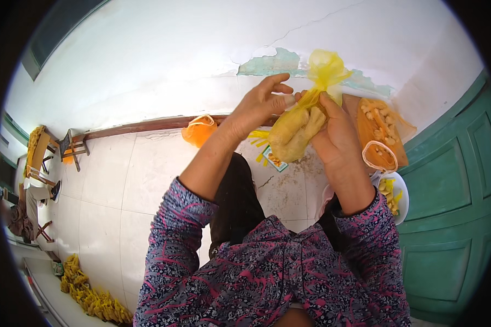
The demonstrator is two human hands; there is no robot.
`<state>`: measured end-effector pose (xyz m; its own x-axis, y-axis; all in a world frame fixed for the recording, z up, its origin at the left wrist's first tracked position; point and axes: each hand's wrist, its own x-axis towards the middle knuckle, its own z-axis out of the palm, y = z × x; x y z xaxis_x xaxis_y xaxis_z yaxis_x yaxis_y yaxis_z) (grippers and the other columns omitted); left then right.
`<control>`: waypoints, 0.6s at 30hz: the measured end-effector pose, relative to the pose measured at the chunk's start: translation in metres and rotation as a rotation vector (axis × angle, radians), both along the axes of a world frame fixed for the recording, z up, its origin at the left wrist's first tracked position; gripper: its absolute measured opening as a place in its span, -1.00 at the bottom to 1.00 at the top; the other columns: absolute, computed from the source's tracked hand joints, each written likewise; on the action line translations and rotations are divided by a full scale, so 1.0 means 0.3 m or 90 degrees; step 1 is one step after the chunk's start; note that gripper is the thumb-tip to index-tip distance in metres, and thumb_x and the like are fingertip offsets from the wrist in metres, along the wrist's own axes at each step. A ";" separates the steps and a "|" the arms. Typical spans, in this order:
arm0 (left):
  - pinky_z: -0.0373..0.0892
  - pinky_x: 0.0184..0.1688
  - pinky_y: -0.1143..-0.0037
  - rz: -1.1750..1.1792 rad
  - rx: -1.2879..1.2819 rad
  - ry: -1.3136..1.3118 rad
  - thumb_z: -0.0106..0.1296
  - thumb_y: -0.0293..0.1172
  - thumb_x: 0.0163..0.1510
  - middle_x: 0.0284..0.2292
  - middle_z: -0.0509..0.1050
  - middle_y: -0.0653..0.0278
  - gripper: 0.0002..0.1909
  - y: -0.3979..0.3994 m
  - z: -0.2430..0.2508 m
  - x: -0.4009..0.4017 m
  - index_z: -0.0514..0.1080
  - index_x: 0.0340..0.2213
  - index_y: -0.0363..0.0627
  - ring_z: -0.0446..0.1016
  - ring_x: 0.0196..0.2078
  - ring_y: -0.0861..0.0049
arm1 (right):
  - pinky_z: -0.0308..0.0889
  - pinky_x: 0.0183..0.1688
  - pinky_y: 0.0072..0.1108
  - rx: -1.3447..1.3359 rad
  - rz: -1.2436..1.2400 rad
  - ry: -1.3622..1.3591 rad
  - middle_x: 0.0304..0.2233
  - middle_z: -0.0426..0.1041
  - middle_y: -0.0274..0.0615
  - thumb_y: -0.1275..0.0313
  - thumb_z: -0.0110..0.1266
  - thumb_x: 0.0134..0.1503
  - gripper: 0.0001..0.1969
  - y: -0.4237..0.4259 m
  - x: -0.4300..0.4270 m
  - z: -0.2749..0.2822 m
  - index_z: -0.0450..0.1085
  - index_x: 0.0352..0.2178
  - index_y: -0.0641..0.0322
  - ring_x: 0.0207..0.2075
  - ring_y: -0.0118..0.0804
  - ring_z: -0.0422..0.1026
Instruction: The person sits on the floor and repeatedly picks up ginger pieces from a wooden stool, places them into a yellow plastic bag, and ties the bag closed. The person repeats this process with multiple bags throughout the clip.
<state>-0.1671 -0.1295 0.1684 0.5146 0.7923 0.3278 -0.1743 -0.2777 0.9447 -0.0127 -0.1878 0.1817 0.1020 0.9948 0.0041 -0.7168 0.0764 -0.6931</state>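
Note:
Ginger-like roots fill a yellow mesh bag (290, 133), whose loose top stands up above the hands. My right hand (337, 122) grips the gathered neck of this bag, thumb against the mesh. To the left of the neck is my left hand (268, 98), its fingers apart and partly curled; its thumb bears a pale wrap, and its contact with the mesh cannot be told. On the floor beyond the bag lie yellow strips (260, 137) and a printed card (275, 158). At the right, an orange mesh sack (378, 122) holds pale root pieces.
A white tub (402, 196) with filled yellow bags stands by the green door (438, 184). An orange sack (199, 130) sits near the wall. Many filled yellow bags (94, 300) lie at lower left. A person (32, 208) sits at far left near a wooden table (37, 151) and a stool (74, 147).

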 end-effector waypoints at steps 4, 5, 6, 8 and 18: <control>0.30 -0.10 0.51 0.014 0.018 -0.042 0.17 -0.23 -0.14 -0.22 0.35 0.02 -0.24 -0.084 -0.082 0.064 0.08 0.02 -0.35 0.37 -0.17 0.39 | 0.21 0.00 -0.44 0.122 -0.040 -0.313 -0.14 0.32 0.01 0.43 -0.21 0.15 -0.67 -0.025 0.006 0.012 0.15 -0.07 0.42 -0.07 -0.21 0.30; 0.30 -0.10 0.52 0.025 0.005 -0.035 0.18 -0.24 -0.15 -0.22 0.35 0.03 -0.24 -0.093 -0.078 0.065 0.09 0.01 -0.35 0.37 -0.17 0.40 | 0.21 0.01 -0.45 0.137 -0.056 -0.353 -0.13 0.31 0.01 0.44 -0.22 0.15 -0.66 -0.037 0.001 0.016 0.14 -0.07 0.43 -0.06 -0.22 0.29; 0.29 -0.10 0.52 0.031 -0.009 -0.029 0.18 -0.26 -0.16 -0.22 0.35 0.04 -0.25 -0.095 -0.072 0.070 0.10 0.00 -0.35 0.37 -0.17 0.41 | 0.20 0.02 -0.46 0.149 -0.076 -0.396 -0.12 0.31 0.01 0.45 -0.23 0.15 -0.65 -0.045 0.001 0.019 0.14 -0.06 0.45 -0.05 -0.22 0.28; 0.27 -0.08 0.52 0.074 0.044 -0.006 0.18 -0.27 -0.19 -0.23 0.35 0.07 -0.27 -0.120 -0.054 0.084 0.13 -0.04 -0.36 0.37 -0.18 0.46 | 0.19 0.03 -0.48 0.113 -0.105 -0.282 -0.08 0.28 0.01 0.46 -0.27 0.15 -0.65 -0.063 -0.021 0.039 0.15 -0.07 0.48 -0.05 -0.23 0.28; 0.26 -0.10 0.58 -0.204 -0.130 0.094 0.16 -0.36 -0.18 -0.27 0.41 0.23 -0.47 -0.095 -0.055 0.058 0.27 -0.15 -0.31 0.36 -0.20 0.55 | 0.28 -0.12 -0.59 0.193 0.033 -0.324 -0.19 0.40 0.00 0.41 -0.29 0.13 -0.66 -0.080 0.028 0.068 0.20 -0.12 0.43 -0.19 -0.33 0.39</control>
<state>-0.1497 -0.1579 0.1518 0.7753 0.6258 0.0848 -0.0805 -0.0353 0.9961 -0.0041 -0.2117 0.2021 -0.0354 0.9452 0.3247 -0.3074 0.2988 -0.9034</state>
